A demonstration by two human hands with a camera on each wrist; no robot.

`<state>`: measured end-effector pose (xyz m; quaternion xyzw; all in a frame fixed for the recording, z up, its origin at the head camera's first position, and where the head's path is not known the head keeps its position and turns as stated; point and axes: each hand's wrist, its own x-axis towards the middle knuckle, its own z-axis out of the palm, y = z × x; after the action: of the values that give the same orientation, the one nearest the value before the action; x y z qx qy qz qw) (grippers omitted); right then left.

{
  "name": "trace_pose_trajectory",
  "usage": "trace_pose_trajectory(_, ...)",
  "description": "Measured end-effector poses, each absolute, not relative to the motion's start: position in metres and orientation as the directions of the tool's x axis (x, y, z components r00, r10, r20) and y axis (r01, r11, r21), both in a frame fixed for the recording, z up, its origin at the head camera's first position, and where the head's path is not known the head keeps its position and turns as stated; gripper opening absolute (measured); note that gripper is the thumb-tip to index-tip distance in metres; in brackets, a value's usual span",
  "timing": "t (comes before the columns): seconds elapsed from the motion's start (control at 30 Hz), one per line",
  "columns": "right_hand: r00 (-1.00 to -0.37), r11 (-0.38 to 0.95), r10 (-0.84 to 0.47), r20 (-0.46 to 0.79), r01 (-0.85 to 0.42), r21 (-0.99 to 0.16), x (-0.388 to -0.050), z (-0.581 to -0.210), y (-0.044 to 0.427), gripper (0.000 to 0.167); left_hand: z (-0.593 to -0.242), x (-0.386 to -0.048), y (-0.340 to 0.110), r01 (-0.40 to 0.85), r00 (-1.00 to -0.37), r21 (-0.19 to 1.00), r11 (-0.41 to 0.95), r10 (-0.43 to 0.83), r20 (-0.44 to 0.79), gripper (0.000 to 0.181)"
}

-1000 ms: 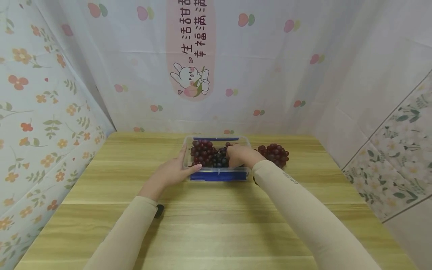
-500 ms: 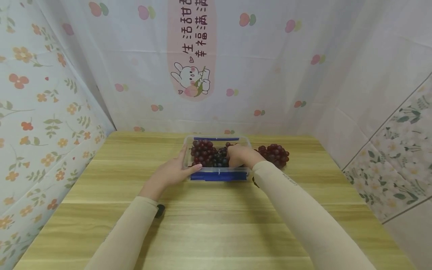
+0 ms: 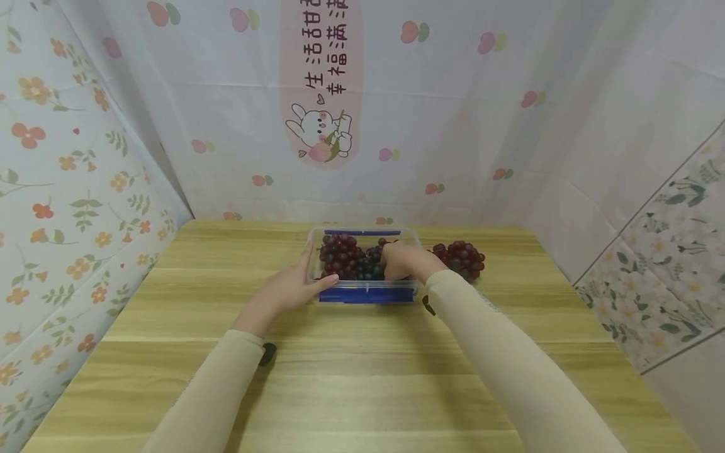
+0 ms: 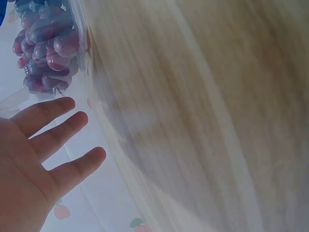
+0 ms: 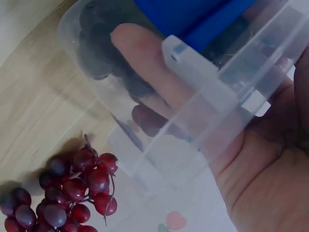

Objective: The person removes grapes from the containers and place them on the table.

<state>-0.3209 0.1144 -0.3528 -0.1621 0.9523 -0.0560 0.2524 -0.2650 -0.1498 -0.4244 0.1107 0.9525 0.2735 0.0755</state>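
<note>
One clear plastic container (image 3: 368, 285) with two blue clasps (image 3: 391, 295) in sight is set near the far edge of the wooden table (image 3: 340, 390). Two hands, held apart from each other, are engaged with it. Its left side is touched by the left hand (image 3: 286, 289), whose fingers are kept straight and spread. The right hand (image 3: 404, 261) is lowered inside, among grapes; whether anything is gripped cannot be told. One red cluster (image 3: 340, 253) and one dark cluster (image 3: 368, 269) are visible inside; the full count is hidden. One red grape bunch (image 3: 463, 258) is left outside, just right.

Back curtain (image 3: 385, 113) reads 生活甜甜 幸福满满, endings cropped and somewhat uncertain
</note>
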Motion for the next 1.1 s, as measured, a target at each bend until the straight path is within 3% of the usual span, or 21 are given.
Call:
trace_pose_trajectory(0.3, -0.846, 0.942, -0.327, -0.422, -0.256, -0.218, -0.311, -0.347, 0.115, 0.040, -0.429, -0.264, -0.153, 0.155, -0.961, 0.542, 0.826, 0.253, -0.111, 0.114)
trace_pose_trajectory(0.4, -0.858, 0.944, -0.329, -0.395, -0.300, -0.135, -0.313, -0.341, 0.113, 0.012, -0.428, -0.265, -0.152, 0.161, -0.961, 0.553, 0.817, 0.257, -0.101, 0.113)
trace_pose_trajectory(0.57, -0.868, 0.942, -0.327, -0.373, -0.329, -0.061, -0.318, -0.331, 0.108, 0.032, -0.423, -0.266, -0.150, 0.159, -0.960, 0.571, 0.806, 0.261, -0.101, 0.112)
trace_pose_trajectory(0.8, -0.880, 0.953, -0.298, -0.370, -0.250, -0.173, -0.317, -0.315, 0.111, 0.021, -0.422, -0.267, -0.152, 0.171, -0.956, 0.569, 0.804, 0.275, -0.102, 0.112)
trace_pose_trajectory(0.97, -0.870, 0.941, -0.330, -0.366, -0.274, -0.198, -0.316, -0.304, 0.114, 0.023, -0.423, -0.267, -0.153, 0.154, -0.955, 0.576, 0.803, 0.270, -0.121, 0.114)
trace_pose_trajectory(1.1, -0.863, 0.931, -0.348, -0.365, -0.273, -0.243, -0.313, -0.294, 0.117, 0.011, -0.424, -0.266, -0.152, 0.154, -0.955, 0.576, 0.803, 0.270, -0.121, 0.116)
